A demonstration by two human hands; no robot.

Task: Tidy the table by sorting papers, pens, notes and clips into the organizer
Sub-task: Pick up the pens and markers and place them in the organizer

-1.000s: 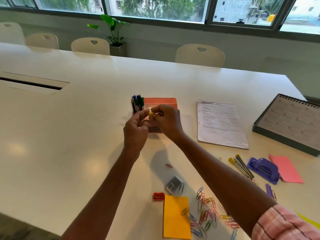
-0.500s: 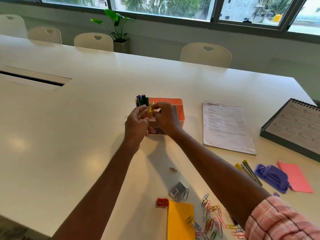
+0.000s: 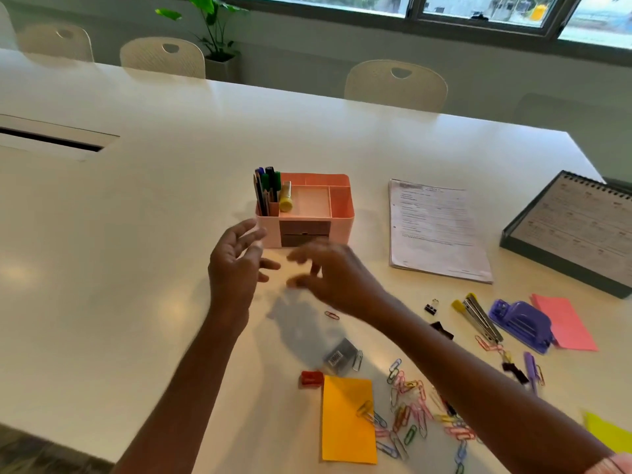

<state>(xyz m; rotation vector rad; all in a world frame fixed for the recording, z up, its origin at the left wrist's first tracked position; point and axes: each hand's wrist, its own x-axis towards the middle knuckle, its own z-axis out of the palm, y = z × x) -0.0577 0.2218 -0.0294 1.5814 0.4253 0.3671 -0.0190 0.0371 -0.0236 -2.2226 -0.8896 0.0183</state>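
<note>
Your right hand point(image 3: 328, 271) is showing blurred, its fingers probably hanging loose. Your right forearm point(image 3: 461, 364) is covering part of a black binder clip point(image 3: 444, 331). The right edge is cutting off the yellow sheet point(image 3: 607, 436) and the desk calendar point(image 3: 581, 230). The print on the papers point(image 3: 434, 230) is showing too small to read.

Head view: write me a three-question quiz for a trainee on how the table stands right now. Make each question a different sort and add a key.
1. True or false: the left hand grips the pens.
2. Multiple choice: what lies on the orange note? A) a paper clip B) a stapler C) a pen
3. Fill in: in this view the printed papers lie to the ___ of the organizer.

Key: 1 false, the pens stand in the organizer; 2 A; 3 right.
</note>
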